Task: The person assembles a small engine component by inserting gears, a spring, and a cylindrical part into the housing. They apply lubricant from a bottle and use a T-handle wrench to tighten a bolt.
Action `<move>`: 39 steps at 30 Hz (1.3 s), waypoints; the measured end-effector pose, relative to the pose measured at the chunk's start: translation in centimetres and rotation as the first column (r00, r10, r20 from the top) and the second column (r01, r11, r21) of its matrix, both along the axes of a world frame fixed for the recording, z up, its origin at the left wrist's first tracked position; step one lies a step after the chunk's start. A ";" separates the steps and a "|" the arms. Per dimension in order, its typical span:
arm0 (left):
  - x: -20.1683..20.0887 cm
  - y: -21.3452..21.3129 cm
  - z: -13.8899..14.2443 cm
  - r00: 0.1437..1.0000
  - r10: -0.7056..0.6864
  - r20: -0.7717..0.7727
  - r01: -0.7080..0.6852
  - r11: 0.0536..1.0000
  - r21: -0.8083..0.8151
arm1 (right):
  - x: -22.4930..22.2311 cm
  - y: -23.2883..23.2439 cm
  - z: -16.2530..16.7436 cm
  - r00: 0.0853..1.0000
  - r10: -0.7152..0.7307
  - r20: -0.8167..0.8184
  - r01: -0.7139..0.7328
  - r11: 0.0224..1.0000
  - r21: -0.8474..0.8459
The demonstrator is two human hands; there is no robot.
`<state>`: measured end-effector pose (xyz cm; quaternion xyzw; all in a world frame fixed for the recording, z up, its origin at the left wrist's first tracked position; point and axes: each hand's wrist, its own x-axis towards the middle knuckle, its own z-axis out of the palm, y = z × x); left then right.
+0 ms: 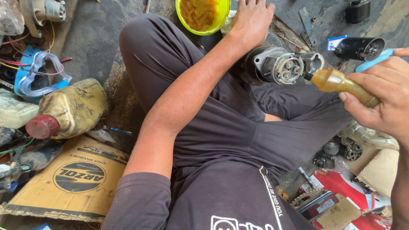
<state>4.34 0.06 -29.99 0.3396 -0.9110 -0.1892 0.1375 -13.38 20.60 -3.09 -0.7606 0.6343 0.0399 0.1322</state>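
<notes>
Seated on the floor, a person steadies a starter motor and brings an amber nozzle to its gears.

The grimy floor (89,47) fills the frame, with a flattened cardboard box (72,179) at 8 o'clock and a dirty oil jug (70,110) lying on its side at 9. The starter motor (277,66) sits at about 1 o'clock, its long axis running left to right, its open gear end facing 3 o'clock. The left hand (252,21) reaches past it toward 12, fingers spread flat beside the yellow tub of grease (203,15), the wrist against the motor's rear. The right hand (381,91), at 3 o'clock, is clamped around an amber nozzle (341,83) whose tip points to 9 and almost touches the small gears (292,68); this hand is the nearer to the gear end.
</notes>
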 end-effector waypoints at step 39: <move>0.0 0.1 -0.4 1.000 0.012 -0.003 -0.013 1.000 -0.010 | -0.1 -0.1 0.0 0.998 0.050 0.039 -0.048 0.998 -0.043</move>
